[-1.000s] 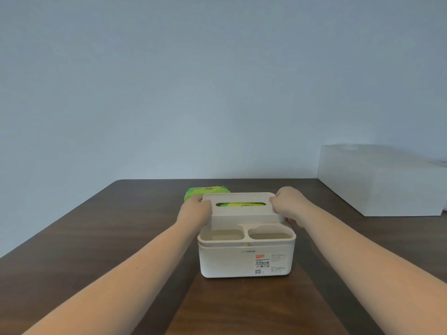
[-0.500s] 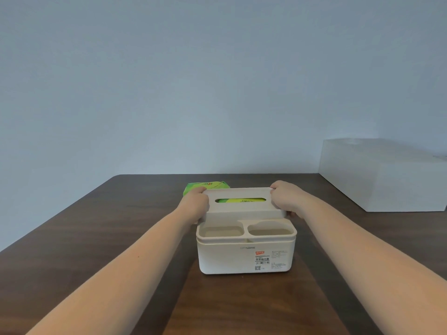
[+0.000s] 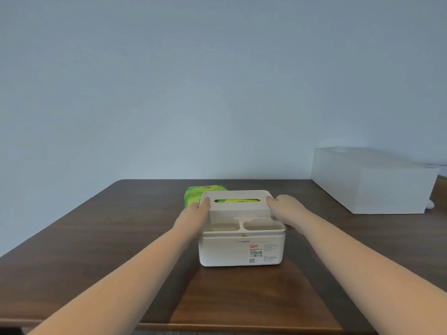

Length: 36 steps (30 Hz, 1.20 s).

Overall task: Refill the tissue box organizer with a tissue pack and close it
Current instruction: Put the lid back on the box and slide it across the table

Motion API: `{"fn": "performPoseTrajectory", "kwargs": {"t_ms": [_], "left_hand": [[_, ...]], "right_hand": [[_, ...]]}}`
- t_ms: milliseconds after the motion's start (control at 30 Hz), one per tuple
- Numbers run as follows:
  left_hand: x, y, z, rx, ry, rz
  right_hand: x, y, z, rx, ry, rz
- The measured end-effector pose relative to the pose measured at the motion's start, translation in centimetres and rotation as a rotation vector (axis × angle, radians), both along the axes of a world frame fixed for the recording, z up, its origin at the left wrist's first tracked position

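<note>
Two bare hands, left [image 3: 197, 213] and right [image 3: 284, 209], clamp the ends of a cream plastic slotted lid [image 3: 238, 201] atop the white tissue box organizer [image 3: 242, 250] on the dark wooden tabletop [image 3: 96, 238]. Rigid and light, it likely handles best by those ends; a green tissue pack [image 3: 232, 201] shows through the slot.

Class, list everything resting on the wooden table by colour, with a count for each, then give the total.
White: 2, the organizer and the large box.
Green: 2, one tissue pack behind the organizer, one tissue pack showing through the lid slot.
Total: 4
</note>
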<state>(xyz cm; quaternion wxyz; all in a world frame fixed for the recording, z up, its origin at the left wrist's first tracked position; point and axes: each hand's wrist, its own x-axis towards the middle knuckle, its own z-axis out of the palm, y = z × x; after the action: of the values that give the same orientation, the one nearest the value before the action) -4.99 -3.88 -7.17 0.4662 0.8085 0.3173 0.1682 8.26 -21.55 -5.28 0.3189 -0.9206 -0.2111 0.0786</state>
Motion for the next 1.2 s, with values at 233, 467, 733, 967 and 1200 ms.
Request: {"fn": "performPoseTrajectory", "kwargs": {"t_ms": [233, 467, 733, 967, 1200], "left_hand": [[-2.6, 0.0, -1.8, -0.165, -0.037, -0.125], [-3.2, -1.4, -1.3, -0.396, -0.122, -0.1], [-3.5, -2.0, -1.5, -0.284, -0.085, -0.028], [-3.8, -2.3, -1.5, -0.276, -0.105, -0.016], [-3.3, -1.8, -2.1, 0.165, 0.002, 0.16]], "right_hand": [[-2.2, -5.2, -1.7, 0.17, 0.321, 0.177], [-2.2, -5.2, -2.9, 0.284, 0.4, 0.122], [-2.6, -5.1, -2.9, 0.209, 0.34, 0.107], [-3.0, -4.9, -2.6, 0.19, 0.321, 0.095], [-4.4, -3.9, -2.6, 0.281, 0.428, 0.003]]}}
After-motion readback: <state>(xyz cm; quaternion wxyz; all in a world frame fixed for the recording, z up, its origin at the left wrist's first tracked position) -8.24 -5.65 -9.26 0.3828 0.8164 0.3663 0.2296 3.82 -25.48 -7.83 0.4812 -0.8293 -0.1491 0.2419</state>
